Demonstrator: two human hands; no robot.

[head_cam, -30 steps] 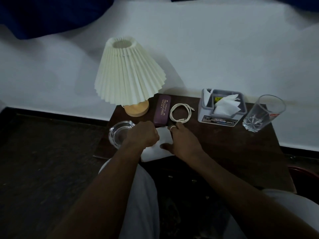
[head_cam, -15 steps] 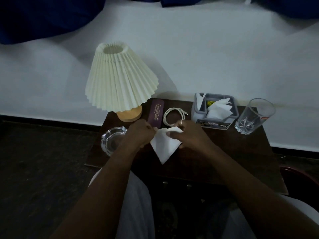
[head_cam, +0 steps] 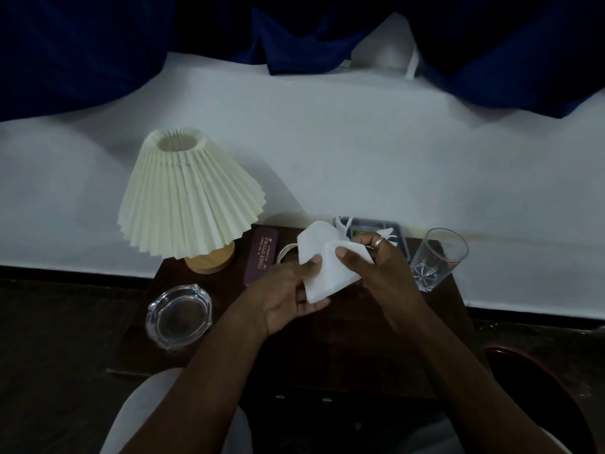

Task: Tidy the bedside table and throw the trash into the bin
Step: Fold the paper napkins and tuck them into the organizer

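Observation:
A white tissue point(head_cam: 322, 257) is held up above the dark wooden bedside table point(head_cam: 360, 339), gripped from both sides. My left hand point(head_cam: 289, 294) holds its lower left edge with thumb on top. My right hand point(head_cam: 370, 265), with a ring on one finger, pinches its right side. Behind the tissue stands a grey tissue holder point(head_cam: 376, 229), partly hidden. A white coiled cable point(head_cam: 285, 255) peeks out to the left of the tissue.
A pleated cream lamp point(head_cam: 186, 198) stands at the back left, a purple glasses case point(head_cam: 262, 255) beside it. A glass ashtray point(head_cam: 178, 316) sits front left, a drinking glass point(head_cam: 437, 257) back right. A dark red rim point(head_cam: 537, 365) shows lower right on the floor.
The tissue lay flat on the table under both hands; both hands have lifted it and raised it higher, toward the tissue holder. The view has tilted up.

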